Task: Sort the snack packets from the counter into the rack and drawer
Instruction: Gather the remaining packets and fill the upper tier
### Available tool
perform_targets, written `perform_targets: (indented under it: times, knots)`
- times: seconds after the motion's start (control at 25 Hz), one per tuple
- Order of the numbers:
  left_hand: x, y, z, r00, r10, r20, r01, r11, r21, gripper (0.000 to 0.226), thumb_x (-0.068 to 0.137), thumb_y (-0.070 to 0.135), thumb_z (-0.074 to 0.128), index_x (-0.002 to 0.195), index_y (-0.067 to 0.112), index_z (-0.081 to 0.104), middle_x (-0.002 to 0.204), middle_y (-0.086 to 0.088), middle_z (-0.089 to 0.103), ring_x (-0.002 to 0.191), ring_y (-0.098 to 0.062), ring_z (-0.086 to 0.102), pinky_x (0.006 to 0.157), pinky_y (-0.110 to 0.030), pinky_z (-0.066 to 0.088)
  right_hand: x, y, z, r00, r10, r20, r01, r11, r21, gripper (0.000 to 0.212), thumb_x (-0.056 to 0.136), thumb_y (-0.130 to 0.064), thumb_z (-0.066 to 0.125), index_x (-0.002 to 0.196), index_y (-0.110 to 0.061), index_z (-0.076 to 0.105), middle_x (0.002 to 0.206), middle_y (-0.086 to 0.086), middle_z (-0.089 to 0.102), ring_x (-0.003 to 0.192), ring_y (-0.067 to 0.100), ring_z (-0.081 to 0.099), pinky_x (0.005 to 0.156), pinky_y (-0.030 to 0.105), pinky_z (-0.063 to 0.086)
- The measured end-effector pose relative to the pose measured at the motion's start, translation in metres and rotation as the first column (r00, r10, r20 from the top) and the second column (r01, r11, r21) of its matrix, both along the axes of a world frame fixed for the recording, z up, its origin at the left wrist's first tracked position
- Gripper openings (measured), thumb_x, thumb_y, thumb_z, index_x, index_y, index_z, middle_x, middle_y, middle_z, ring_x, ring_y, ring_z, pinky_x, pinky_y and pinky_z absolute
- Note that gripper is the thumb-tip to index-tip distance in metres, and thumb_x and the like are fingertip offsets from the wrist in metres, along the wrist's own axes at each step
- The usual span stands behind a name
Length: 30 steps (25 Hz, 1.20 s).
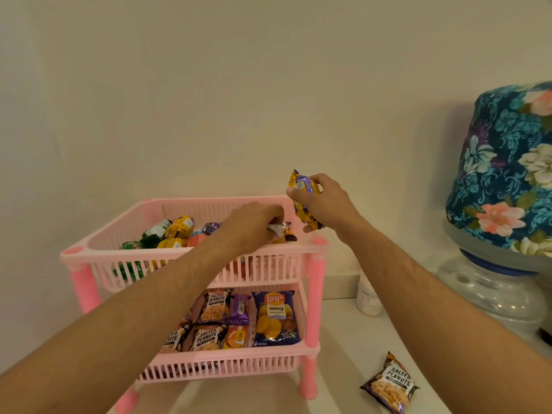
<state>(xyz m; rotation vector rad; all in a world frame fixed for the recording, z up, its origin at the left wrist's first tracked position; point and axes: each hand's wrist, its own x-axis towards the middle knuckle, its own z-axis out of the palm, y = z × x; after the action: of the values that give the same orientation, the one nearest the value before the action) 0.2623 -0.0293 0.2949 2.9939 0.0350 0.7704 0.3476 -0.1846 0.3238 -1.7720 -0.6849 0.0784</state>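
A pink two-tier rack (316, 264) stands on the white counter. My left hand (251, 224) reaches into its top basket and grips a small brown and white snack packet (283, 233) among several small packets (176, 231). My right hand (325, 201) hovers above the rack's right rear corner, shut on a yellow and purple snack packet (303, 186). The lower tier holds salted peanut packets (213, 306), a purple packet (240, 307) and a blue Lay's chip bag (274, 318). One salted peanuts packet (391, 383) lies loose on the counter at the lower right.
A water dispenser with a floral cloth cover (504, 168) stands at the right on its clear base (490, 294). A small white jar (369, 298) sits between it and the rack. The beige wall rises directly behind the rack.
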Motion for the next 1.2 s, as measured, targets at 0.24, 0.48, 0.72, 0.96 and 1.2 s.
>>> perform_targets:
  times: [0.24,0.48,0.72,0.96,1.2]
  knots:
    - [0.014,0.016,0.005,0.937,-0.107,-0.332,0.026,0.970,-0.242,0.042,0.080,0.056,0.065,0.097,0.018,0.071,0.092,0.005,0.069,0.083,-0.012,0.062,0.069,-0.020,0.047,0.012,0.026,-0.009,0.988,-0.090,0.129,0.123,0.953,-0.276,0.042,0.078,-0.043,0.068,0.107,-0.016,0.056,0.103,0.012,0.063,0.077,0.032,0.070,0.069,0.047,0.061]
    - [0.005,0.024,0.012,0.761,-0.238,-0.604,-0.171,0.824,-0.540,0.058,0.077,0.080,0.038,0.089,0.032,0.069,0.077,0.016,0.072,0.070,0.000,0.066,0.074,-0.025,0.042,0.018,0.036,-0.010,0.981,-0.088,0.173,0.144,0.927,-0.346,0.042,0.079,-0.045,0.066,0.105,-0.013,0.056,0.103,0.012,0.062,0.080,0.032,0.069,0.074,0.048,0.060]
    - [0.015,0.028,0.006,0.728,-0.185,-0.660,-0.106,0.921,-0.375,0.040,0.097,0.029,0.051,0.137,0.032,0.050,0.143,0.006,0.049,0.128,-0.013,0.046,0.109,-0.034,0.036,0.020,0.040,-0.012,0.970,-0.090,0.225,0.173,0.907,-0.384,0.041,0.078,-0.047,0.066,0.103,-0.016,0.057,0.101,0.010,0.062,0.080,0.029,0.068,0.076,0.046,0.059]
    - [0.035,0.034,-0.010,0.758,-0.048,-0.650,-0.060,0.988,-0.142,0.051,0.091,0.018,0.061,0.139,0.023,0.047,0.138,-0.003,0.055,0.121,-0.019,0.054,0.102,-0.035,0.044,0.021,0.049,-0.014,0.912,0.000,0.411,0.258,0.780,-0.570,0.037,0.081,-0.046,0.059,0.098,-0.015,0.050,0.095,0.007,0.055,0.070,0.023,0.059,0.049,0.028,0.044]
    - [0.036,0.041,-0.013,0.812,-0.038,-0.582,-0.067,0.985,-0.158,0.047,0.088,0.016,0.064,0.134,0.019,0.053,0.130,-0.004,0.061,0.106,-0.015,0.058,0.086,-0.025,0.043,0.018,0.061,-0.020,0.881,0.136,0.453,0.254,0.673,-0.695,0.033,0.084,-0.048,0.056,0.091,-0.015,0.055,0.069,-0.004,0.042,0.058,0.009,0.045,0.045,0.022,0.032]
